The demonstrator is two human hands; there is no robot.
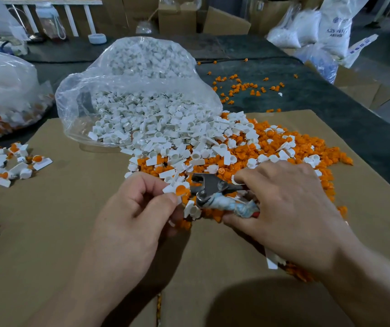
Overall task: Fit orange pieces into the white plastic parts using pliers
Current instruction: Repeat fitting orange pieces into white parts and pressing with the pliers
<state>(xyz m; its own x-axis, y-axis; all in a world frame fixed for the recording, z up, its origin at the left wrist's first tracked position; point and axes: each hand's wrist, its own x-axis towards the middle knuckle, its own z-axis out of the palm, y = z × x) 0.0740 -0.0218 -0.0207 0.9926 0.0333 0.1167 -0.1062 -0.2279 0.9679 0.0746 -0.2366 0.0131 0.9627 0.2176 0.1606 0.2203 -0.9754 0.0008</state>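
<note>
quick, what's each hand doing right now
Left hand: pinching a white part with an orange piece in it.
Right hand: gripping the pliers by the handles.

Bare grey metal, dull sheen, on head of pliers; handles wrapped in frayed whitish cloth. Smooth, satin white plastic parts at 12 o'clock, inside glossy, crinkled clear film bag. Matt orange pieces at 2 o'clock. Plain matt brown cardboard beneath

Cardboard sheet over dark mat; boxes and sacks behind
</note>
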